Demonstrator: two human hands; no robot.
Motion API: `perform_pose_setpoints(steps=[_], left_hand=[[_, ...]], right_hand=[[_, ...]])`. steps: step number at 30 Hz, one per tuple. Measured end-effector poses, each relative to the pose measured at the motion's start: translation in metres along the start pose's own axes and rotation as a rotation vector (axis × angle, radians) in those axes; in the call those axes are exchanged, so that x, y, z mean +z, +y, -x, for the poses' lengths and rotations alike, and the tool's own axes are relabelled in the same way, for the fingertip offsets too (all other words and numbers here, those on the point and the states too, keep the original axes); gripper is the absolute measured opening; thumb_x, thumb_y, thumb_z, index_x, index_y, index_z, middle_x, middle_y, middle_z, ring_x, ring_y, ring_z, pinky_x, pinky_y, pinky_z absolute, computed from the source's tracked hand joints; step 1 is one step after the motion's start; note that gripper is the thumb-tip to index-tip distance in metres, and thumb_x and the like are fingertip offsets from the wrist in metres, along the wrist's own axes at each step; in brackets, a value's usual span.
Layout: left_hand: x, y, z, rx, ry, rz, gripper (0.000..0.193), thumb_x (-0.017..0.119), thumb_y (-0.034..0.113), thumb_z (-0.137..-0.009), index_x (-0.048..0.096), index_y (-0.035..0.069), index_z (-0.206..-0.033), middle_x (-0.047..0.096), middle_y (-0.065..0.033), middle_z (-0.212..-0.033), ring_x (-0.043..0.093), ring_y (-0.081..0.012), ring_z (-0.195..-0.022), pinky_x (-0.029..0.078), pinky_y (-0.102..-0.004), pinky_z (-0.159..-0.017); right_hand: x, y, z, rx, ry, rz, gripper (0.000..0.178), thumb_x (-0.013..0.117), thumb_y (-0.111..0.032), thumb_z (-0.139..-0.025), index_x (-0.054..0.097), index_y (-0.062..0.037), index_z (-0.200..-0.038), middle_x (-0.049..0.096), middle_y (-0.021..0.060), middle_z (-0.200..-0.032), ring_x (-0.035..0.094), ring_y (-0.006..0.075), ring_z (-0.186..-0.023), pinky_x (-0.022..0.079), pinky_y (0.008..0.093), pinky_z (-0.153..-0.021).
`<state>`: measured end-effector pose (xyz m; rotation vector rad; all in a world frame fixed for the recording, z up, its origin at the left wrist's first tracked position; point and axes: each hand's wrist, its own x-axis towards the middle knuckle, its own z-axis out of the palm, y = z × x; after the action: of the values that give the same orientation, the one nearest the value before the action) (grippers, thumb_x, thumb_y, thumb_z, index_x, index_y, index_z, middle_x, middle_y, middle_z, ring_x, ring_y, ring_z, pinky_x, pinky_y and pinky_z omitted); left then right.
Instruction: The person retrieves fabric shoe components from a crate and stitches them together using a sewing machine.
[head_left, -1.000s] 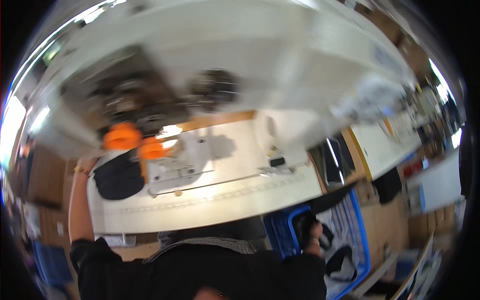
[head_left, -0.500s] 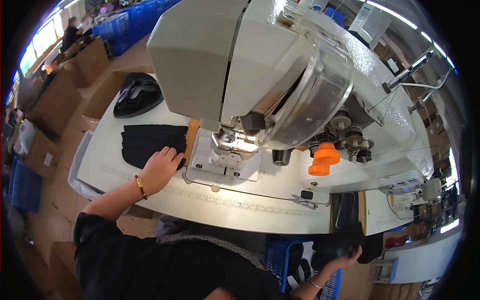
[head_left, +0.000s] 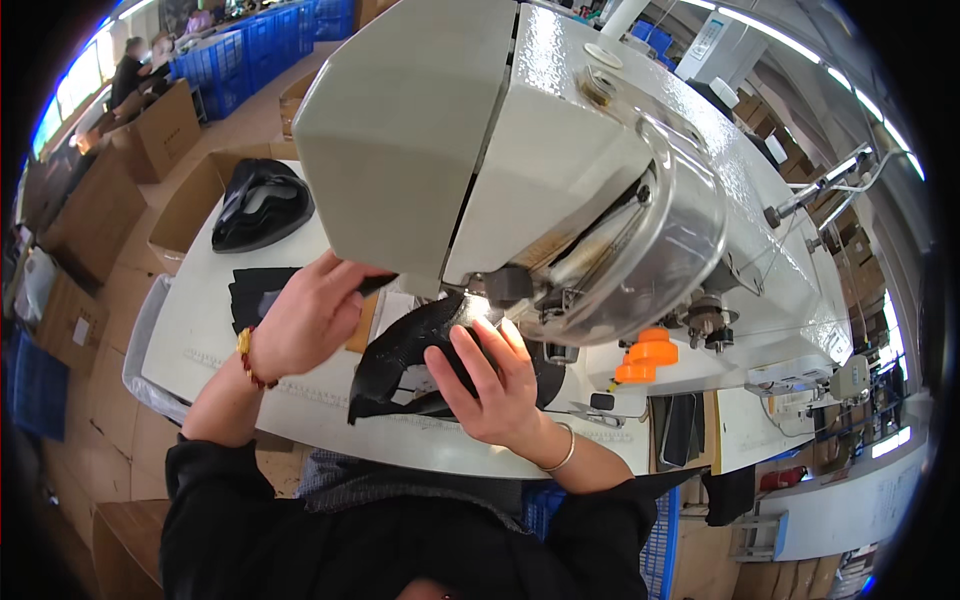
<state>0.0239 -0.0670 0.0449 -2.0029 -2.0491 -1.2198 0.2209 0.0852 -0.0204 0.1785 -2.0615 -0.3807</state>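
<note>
Spreading its fingers over the black piece [head_left: 393, 350], the right hand [head_left: 497, 388] touches it from about three o'clock. Whether this grip also clenches the piece from below, I cannot tell, because the underside is hidden. The black piece is above the desk [head_left: 190, 318], at six o'clock of the machine [head_left: 405, 150], and its upper end is near the bright light there. It has a curved shape with an opening in it. At ten o'clock of the piece is the left hand [head_left: 305, 322], whose grip is closed, with a dark strip [head_left: 376, 283] pinched between the fingers. Beyond this hand, also toward ten o'clock, a black stack [head_left: 252, 290] lies partly covered by it. Farther, between ten and eleven, a glossy black form [head_left: 262, 205] stands on the desk. Orange knobs [head_left: 650, 350] are at three o'clock, and a blue basket [head_left: 660, 545] is at four, lower than the desk.
</note>
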Motion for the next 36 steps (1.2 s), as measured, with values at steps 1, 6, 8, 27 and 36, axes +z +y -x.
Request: perform_pose_setpoints(steps=[1,6,8,27,36], left_hand=[[0.0,0.008,-0.002,0.052,-0.007,-0.094,0.035,0.058,0.0,-0.077,0.06,0.001,-0.113,0.057,-0.0161,-0.107,0.058,-0.0349,-0.096,0.049,-0.0413,-0.083],[0.017,0.032,-0.007,0.235,-0.046,-0.281,0.034,0.075,0.018,-0.074,0.066,0.006,-0.104,0.058,-0.0083,-0.106,0.058,-0.0277,-0.097,0.049,-0.0377,-0.084],[0.03,0.024,-0.006,0.185,-0.043,-0.164,0.033,0.075,0.018,-0.074,0.067,0.006,-0.103,0.058,-0.0079,-0.106,0.058,-0.0276,-0.098,0.049,-0.0378,-0.085],[0.053,0.018,-0.005,0.233,0.072,-0.213,0.033,0.078,0.016,-0.073,0.067,0.007,-0.103,0.056,-0.0102,-0.106,0.057,-0.0298,-0.09,0.047,-0.0393,-0.075],[0.057,0.008,-0.006,0.25,0.058,-0.25,0.035,0.079,0.019,-0.072,0.068,0.008,-0.103,0.06,-0.0035,-0.09,0.057,-0.0257,-0.083,0.047,-0.038,-0.07]], right_hand=[[0.002,-0.001,-0.001,0.019,-0.029,-0.008,0.029,0.069,-0.008,-0.079,0.07,-0.0094,-0.108,0.06,0.0158,-0.116,0.058,0.0314,-0.103,0.055,0.046,-0.086],[0.008,0.005,0.005,0.002,-0.042,-0.09,0.022,0.07,-0.009,-0.076,0.073,-0.008,-0.097,0.065,0.0132,-0.107,0.062,0.0294,-0.1,0.055,0.0451,-0.087],[0.007,0.008,0.013,-0.009,-0.053,-0.201,0.02,0.07,-0.009,-0.076,0.072,-0.0054,-0.096,0.067,0.0112,-0.104,0.064,0.0274,-0.101,0.054,0.0444,-0.088],[0.003,0.011,0.019,0.078,-0.141,-0.361,0.024,0.069,-0.005,-0.074,0.069,-0.0005,-0.098,0.062,0.0181,-0.111,0.063,0.0305,-0.1,0.052,0.0401,-0.078],[-0.011,0.033,0.042,0.506,-0.402,-0.441,0.033,0.069,-0.009,-0.073,0.063,0.0004,-0.103,0.061,0.0169,-0.106,0.061,0.0314,-0.095,0.05,0.041,-0.077]])
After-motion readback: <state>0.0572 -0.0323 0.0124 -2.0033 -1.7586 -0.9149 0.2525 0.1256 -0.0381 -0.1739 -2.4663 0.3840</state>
